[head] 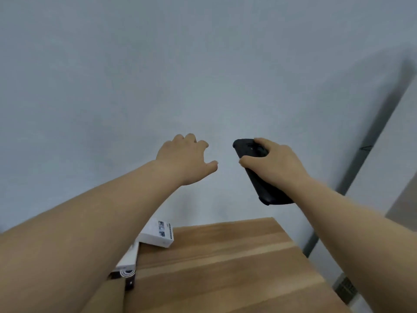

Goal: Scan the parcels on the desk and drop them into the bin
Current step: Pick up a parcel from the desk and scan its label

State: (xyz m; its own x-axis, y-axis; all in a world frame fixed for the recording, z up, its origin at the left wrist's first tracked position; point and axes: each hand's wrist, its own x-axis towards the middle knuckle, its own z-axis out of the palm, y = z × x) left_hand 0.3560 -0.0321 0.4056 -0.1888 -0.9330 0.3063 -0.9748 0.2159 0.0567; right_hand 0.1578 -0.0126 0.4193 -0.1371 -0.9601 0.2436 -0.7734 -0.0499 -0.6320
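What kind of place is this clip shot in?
Probably a plain indoor packing or office corner: a wooden desk against a bare wall, boxed parcels on it, a handheld scanner in the right hand.

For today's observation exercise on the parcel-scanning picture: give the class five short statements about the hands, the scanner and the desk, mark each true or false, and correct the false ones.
1. The right hand grips a black scanner. True.
2. The left hand holds a parcel. False: it holds nothing, its fingers loosely curled in the air.
3. A white box lies on the wooden desk, near its far edge. True.
4. The scanner rests on the desk. False: it is held up in front of the wall, above the desk.
5. The bin stands on the desk beside the white box. False: no bin is in view.
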